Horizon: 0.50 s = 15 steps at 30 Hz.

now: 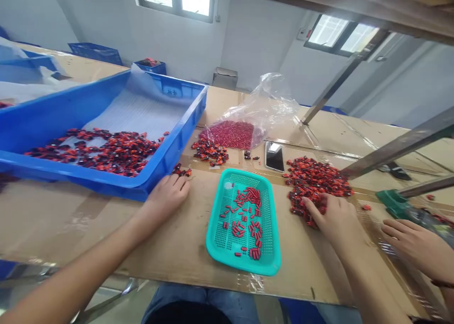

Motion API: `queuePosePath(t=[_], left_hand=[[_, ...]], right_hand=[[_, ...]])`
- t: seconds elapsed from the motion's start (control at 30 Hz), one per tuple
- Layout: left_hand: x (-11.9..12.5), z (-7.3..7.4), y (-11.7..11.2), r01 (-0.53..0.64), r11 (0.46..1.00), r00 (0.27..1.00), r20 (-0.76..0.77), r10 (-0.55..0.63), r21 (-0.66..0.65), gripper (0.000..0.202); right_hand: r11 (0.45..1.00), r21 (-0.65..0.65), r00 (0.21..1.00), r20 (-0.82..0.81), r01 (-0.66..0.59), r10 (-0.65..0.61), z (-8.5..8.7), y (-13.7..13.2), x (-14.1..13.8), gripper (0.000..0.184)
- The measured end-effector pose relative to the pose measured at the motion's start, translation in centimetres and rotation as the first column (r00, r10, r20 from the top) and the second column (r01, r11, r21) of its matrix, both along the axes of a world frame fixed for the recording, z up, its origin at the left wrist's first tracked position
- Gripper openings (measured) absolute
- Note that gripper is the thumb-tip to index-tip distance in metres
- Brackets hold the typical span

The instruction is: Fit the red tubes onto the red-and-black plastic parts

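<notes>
My left hand (166,196) rests on the cardboard-covered table beside the big blue crate (106,182), fingers curled over a few red-and-black parts (181,171). My right hand (335,217) lies on the near edge of a pile of red-and-black parts (315,179), fingers bent into the pile. Between my hands sits a teal mesh basket (220,239) holding several small red pieces (248,210).
The blue crate holds many red-and-black parts (106,149). A clear plastic bag of red pieces (234,132), a smaller pile (209,151) and a phone (274,156) lie behind the basket. Another person's hand (414,243) is at the right, near a green tool (393,203) and metal frame bars (397,146).
</notes>
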State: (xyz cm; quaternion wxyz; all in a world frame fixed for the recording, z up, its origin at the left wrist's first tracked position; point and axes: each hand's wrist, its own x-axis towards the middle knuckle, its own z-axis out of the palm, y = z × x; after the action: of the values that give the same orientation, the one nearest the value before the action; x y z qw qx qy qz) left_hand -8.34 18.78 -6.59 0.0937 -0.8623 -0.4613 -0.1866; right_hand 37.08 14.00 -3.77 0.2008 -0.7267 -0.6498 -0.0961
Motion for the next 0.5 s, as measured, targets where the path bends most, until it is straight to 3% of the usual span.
queuePosePath(t=[0.1, 0.17, 0.2, 0.23, 0.3, 0.33, 0.4, 0.5], left_hand=[[0.0, 0.6, -0.8, 0.055, 0.998, 0.997, 0.053, -0.056, 0.023, 0.03], [0.3, 1.4, -1.9, 0.105, 0.994, 0.989, 0.101, -0.109, 0.041, 0.026], [0.7, 1.9, -2.6, 0.138, 0.99, 0.981, 0.134, -0.141, 0.038, 0.024], [1.1, 2.4, -3.3, 0.178, 0.984, 0.966, 0.185, -0.179, 0.022, 0.022], [2.2, 3.3, -4.9, 0.27, 0.962, 0.91, 0.336, -0.244, -0.034, 0.02], [2.7, 3.7, -5.6, 0.31, 0.949, 0.867, 0.426, -0.259, -0.055, 0.019], [3.7, 4.2, -7.1, 0.365, 0.927, 0.774, 0.581, -0.251, -0.086, 0.015], [4.5, 4.6, -8.8, 0.369, 0.919, 0.72, 0.668, -0.19, -0.137, 0.011]], right_hand=[[0.983, 0.001, 0.983, -0.034, -0.181, 0.181, 1.0, -1.7, -3.2, 0.057], [0.913, -0.086, 0.915, -0.093, -0.399, 0.392, 2.2, -3.1, -6.4, 0.036], [0.842, -0.148, 0.855, -0.128, -0.518, 0.503, 2.8, -3.7, -8.1, 0.026], [0.736, -0.246, 0.776, -0.172, -0.63, 0.607, 3.4, -4.1, -9.7, 0.019], [0.577, -0.41, 0.684, -0.188, -0.707, 0.705, 4.0, -4.4, -12.4, 0.01], [0.529, -0.464, 0.662, -0.183, -0.71, 0.727, 4.1, -4.3, -13.4, 0.007], [0.505, -0.504, 0.652, -0.162, -0.7, 0.741, 3.8, -3.9, -14.6, 0.006], [0.499, -0.503, 0.646, -0.167, -0.705, 0.745, 2.5, -3.3, -14.9, 0.009]])
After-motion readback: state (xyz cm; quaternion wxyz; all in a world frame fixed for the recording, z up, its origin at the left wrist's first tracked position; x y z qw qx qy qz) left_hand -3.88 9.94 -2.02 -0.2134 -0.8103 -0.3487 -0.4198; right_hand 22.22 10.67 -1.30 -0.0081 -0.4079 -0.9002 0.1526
